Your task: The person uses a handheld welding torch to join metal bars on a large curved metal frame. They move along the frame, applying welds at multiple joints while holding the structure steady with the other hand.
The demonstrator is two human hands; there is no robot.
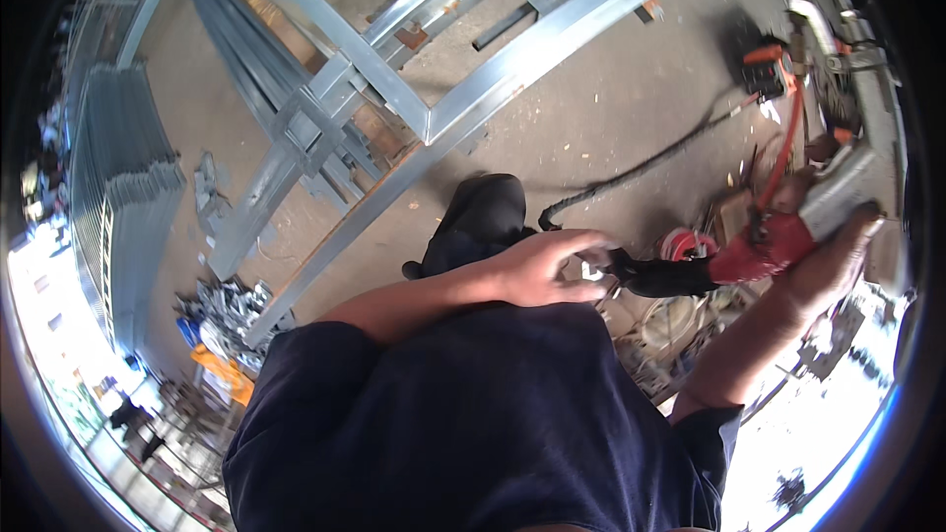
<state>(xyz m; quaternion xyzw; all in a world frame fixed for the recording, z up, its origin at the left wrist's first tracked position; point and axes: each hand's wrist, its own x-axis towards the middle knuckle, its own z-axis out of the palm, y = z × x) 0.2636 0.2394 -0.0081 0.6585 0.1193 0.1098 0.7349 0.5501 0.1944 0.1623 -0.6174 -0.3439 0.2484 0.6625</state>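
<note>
Two bare hands, my left hand [537,271] and my right hand [833,261], sit at opposite ends of one long red-and-black tool [757,251], blurred, lying crosswise at my right side. At its black end, my left thumb and fingers curve with a gap between them; whether they pinch it, I cannot tell. My right hand lies along its red end, fingers outstretched beside one pale grey slab [840,190]; whether it grips, I cannot tell either.

Trouble, as I judge it, could start with one thick black cord [641,174] on the floor beyond the tool: a step by my black-clad leg [480,222], left of the tool, could catch it and jerk it. A loose hold could let the tool slip, and one red strap-like length [785,163] above its red end could snag.

By count: one orange-and-black block [769,69] past the tool, one red round item [687,243] just behind it, one large silvery steel frame [581,34] farther off to its upper left. Well left of the tool lie one bundle of grey metal lengths [241,54] and one ridged grey stack [123,197], their pieces too many to count.
</note>
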